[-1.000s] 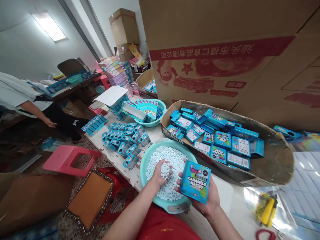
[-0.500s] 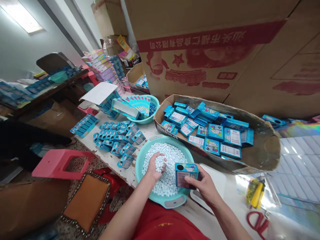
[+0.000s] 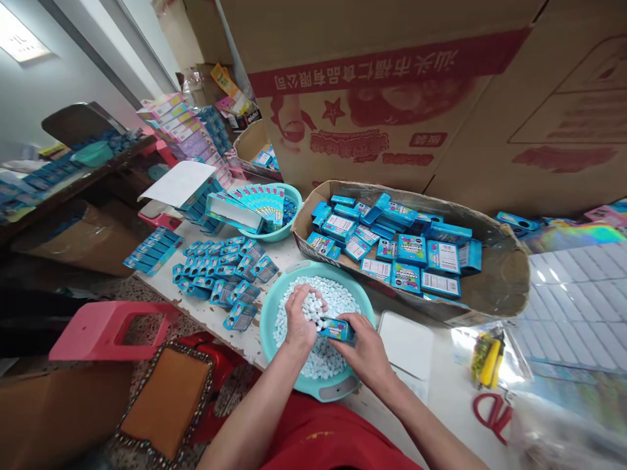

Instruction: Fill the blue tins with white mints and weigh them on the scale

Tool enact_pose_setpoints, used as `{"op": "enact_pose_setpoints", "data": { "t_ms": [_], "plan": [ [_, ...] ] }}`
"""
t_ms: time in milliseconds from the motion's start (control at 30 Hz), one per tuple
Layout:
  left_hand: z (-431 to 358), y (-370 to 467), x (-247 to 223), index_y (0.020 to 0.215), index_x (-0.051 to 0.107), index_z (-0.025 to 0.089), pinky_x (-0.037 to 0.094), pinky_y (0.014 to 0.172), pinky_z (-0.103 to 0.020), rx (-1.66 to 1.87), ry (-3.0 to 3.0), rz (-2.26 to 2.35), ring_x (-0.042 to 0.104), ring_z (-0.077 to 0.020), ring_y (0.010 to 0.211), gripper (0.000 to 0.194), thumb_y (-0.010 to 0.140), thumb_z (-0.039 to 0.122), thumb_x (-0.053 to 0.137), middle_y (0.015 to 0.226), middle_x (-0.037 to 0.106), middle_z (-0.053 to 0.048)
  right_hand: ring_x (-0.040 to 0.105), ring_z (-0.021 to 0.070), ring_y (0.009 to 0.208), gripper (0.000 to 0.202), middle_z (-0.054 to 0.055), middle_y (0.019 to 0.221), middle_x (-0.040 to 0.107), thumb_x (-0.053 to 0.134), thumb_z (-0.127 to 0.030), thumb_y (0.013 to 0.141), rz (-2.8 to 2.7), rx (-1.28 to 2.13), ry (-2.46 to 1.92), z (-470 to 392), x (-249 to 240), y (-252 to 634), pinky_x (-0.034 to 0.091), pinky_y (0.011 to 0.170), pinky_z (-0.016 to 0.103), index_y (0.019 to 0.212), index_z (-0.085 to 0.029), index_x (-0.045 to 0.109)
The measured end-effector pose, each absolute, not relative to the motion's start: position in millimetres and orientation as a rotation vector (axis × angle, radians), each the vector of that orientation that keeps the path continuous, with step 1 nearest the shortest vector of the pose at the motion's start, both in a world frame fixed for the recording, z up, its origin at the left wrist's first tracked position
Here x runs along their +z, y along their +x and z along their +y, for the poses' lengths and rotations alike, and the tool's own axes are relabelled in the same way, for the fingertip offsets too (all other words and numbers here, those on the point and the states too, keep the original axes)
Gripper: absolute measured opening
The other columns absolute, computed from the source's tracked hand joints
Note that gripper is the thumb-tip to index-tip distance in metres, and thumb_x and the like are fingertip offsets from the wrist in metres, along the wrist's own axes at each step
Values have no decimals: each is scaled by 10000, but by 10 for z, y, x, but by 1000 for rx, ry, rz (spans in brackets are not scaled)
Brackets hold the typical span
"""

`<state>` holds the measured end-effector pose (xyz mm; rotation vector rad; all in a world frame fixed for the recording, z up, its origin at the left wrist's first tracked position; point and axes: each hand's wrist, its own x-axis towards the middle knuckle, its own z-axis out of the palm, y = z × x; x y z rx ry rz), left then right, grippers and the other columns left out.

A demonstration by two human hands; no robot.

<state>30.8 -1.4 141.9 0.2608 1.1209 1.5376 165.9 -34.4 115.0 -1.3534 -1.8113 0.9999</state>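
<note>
A turquoise basin (image 3: 363, 287) on the table holds a bed of small white candies (image 3: 321, 360). Above it, my left hand (image 3: 301, 326) is cupped round a heap of the white candies. Between thumb and fingers, my right hand (image 3: 365, 346) grips a small blue box (image 3: 337, 330), tilted so that its left end meets the candies in my left palm. Behind the basin, a long cardboard tray (image 3: 504, 281) holds several similar blue boxes. Rows of upright small blue boxes (image 3: 223, 267) stand left of the basin.
A white scale (image 3: 404, 343) lies right of the basin, with red-handled scissors (image 3: 494, 414) and a yellow tool (image 3: 490, 362) farther right. Another turquoise basin (image 3: 294, 192) sits behind. A pink stool (image 3: 93, 331) is at the left, and a large carton (image 3: 382, 39) rises behind.
My right hand has moved left and turned the blue box, bringing its end to the candies in my left hand. My left hand has risen slightly. The whole view has shifted a little.
</note>
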Motion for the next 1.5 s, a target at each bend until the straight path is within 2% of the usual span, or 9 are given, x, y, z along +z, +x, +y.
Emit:
{"op": "enact_pose_setpoints", "data": {
  "t_ms": [300, 433, 1500],
  "plan": [
    [1, 294, 1505, 696, 491, 168, 379, 448, -212, 1534, 292, 1175, 525, -95, 459, 269, 665, 339, 697, 599, 541, 39, 588, 233, 880, 232, 26, 913, 634, 666, -272, 725, -1804, 988, -1395, -316, 1197, 1647, 443, 757, 337, 926, -225, 562],
    [-7, 303, 1506, 705, 502, 165, 417, 481, -222, 1534, 336, 1212, 540, -102, 476, 267, 679, 351, 691, 582, 536, 39, 581, 239, 894, 263, 24, 921, 634, 691, -234, 706, -1822, 1010, -1413, -313, 1217, 1633, 431, 775, 353, 936, -223, 563],
    [-66, 356, 1574, 706, 538, 162, 463, 552, -238, 1551, 488, 1294, 554, -110, 524, 230, 739, 365, 640, 597, 539, 29, 593, 240, 886, 298, 15, 891, 644, 725, -167, 663, -1814, 977, -1450, -317, 1386, 1617, 422, 756, 344, 910, -224, 569]
  ]
}}
